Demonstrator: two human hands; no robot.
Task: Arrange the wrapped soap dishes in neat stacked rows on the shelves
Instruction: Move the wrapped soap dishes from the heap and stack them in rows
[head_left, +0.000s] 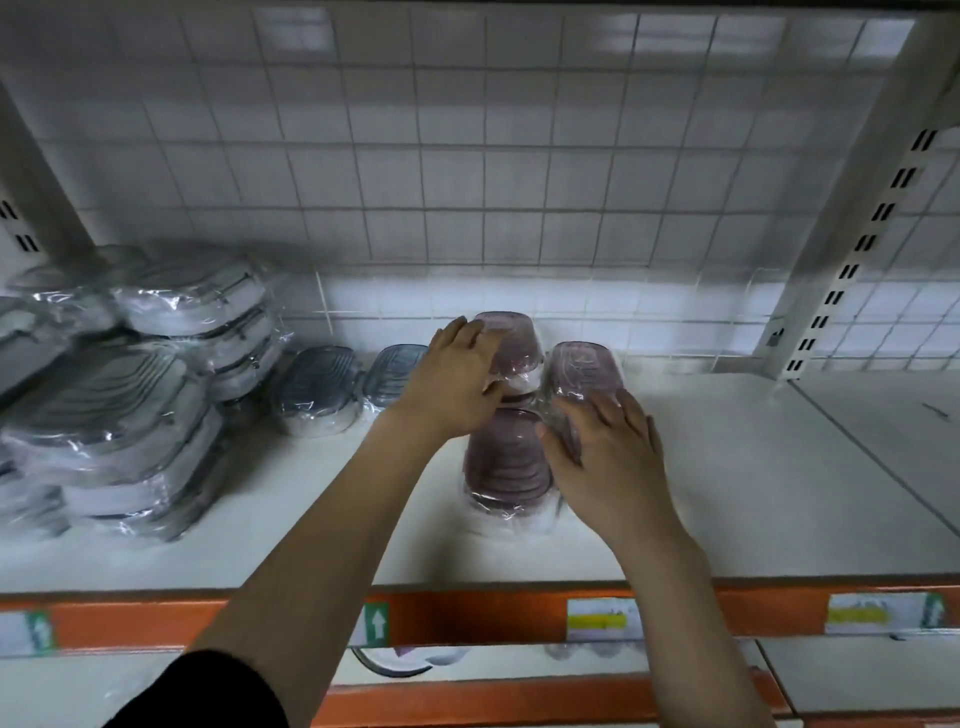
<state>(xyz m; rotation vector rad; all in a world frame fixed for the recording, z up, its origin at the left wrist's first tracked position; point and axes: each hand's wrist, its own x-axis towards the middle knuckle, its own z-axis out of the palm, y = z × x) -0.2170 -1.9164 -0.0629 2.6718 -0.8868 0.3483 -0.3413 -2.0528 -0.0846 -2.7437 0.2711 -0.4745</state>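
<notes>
Head view, the only one I have. Both of my hands are up on the white shelf (727, 467), working the purple dishes at its middle.

Left hand (457, 379): fingers laid over the rear purple dish (511, 343), thumb under its near edge. It reads as a light steadying hold, likely to keep that back pile from sliding while the other goes in.

Right hand (608, 452): fingers spread and curled around the tilted purple dish (582, 379), carried just beside the rear one, its lid leaning toward the back wall. My guess is the tilt is for sliding it in next to or onto its neighbour.

Front purple stack (506, 462) sits flat on the shelf between my wrists, in line with the rear one, so a front-to-back row is forming.

Further left: two grey dishes (317, 389) lie singly, then tall grey-and-white wrapped stacks (156, 374), some leaning. The film looks slippery; piles could creep.

Orange price rail (467, 618) marks the shelf's front edge
</notes>
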